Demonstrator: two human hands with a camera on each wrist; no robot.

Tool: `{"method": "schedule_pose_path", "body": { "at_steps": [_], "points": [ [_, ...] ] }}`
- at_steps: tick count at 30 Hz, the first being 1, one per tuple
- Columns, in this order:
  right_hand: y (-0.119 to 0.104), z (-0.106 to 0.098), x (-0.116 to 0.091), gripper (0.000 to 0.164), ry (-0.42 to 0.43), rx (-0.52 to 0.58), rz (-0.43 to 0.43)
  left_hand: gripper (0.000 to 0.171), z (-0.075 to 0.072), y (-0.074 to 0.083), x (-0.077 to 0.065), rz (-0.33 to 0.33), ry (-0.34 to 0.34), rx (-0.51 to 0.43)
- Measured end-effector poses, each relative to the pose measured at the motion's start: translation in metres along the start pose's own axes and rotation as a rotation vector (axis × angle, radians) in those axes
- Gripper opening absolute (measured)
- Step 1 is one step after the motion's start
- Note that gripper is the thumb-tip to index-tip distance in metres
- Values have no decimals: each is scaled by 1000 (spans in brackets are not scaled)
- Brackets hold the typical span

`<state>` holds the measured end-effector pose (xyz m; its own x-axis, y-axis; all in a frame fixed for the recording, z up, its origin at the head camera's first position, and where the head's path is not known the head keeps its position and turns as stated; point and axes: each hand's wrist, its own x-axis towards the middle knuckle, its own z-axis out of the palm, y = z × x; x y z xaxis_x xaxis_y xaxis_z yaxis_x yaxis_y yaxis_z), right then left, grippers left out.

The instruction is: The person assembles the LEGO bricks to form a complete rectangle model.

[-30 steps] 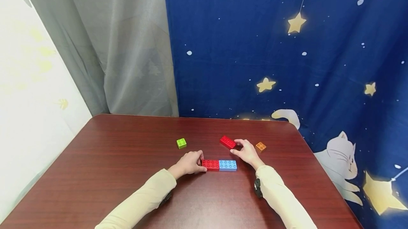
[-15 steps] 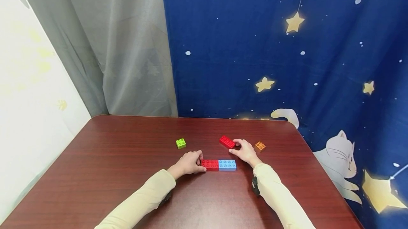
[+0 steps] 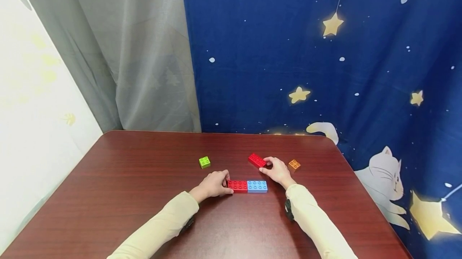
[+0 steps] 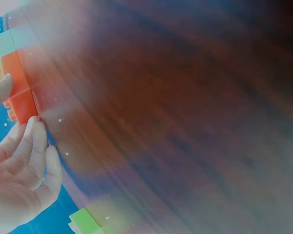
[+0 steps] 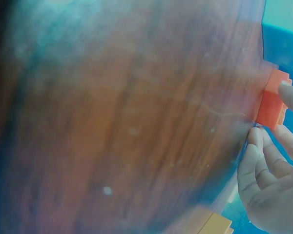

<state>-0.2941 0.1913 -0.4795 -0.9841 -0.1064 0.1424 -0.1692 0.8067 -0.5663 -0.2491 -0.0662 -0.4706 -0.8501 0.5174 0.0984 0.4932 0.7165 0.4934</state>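
A red brick (image 3: 237,186) lies end to end with a light blue brick (image 3: 257,186) near the middle of the dark wooden table (image 3: 144,195). My left hand (image 3: 226,183) pinches the red brick's left end; in the left wrist view its fingers (image 4: 27,146) sit against that brick (image 4: 19,95). A second red brick (image 3: 256,160) lies slantwise just beyond. My right hand (image 3: 265,164) pinches its right end, and in the right wrist view the fingers (image 5: 263,156) close round that brick (image 5: 271,105).
A small green brick (image 3: 204,162) sits to the left of my left hand. To the right of my right hand is a small orange brick (image 3: 294,165). Grey and starry blue curtains hang behind the table's far edge.
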Motion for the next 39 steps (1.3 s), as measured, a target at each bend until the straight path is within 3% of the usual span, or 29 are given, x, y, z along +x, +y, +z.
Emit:
{"method": "schedule_pose_path", "body": {
  "at_steps": [4, 14, 28, 39],
  "points": [
    [0, 1, 0, 40, 0, -11, 10, 35, 0, 0, 0, -3, -5, -5],
    [1, -2, -3, 33, 9, 6, -66, 35, 0, 0, 0, -3, -7, -1],
    [11, -11, -10, 34, -63, 106, -75, 35, 0, -1, 1, -8, -10, -3],
    [17, -24, -17, 34, -85, 107, -150, 35, 1, -1, 1, -21, -16, 3]
  ]
}}
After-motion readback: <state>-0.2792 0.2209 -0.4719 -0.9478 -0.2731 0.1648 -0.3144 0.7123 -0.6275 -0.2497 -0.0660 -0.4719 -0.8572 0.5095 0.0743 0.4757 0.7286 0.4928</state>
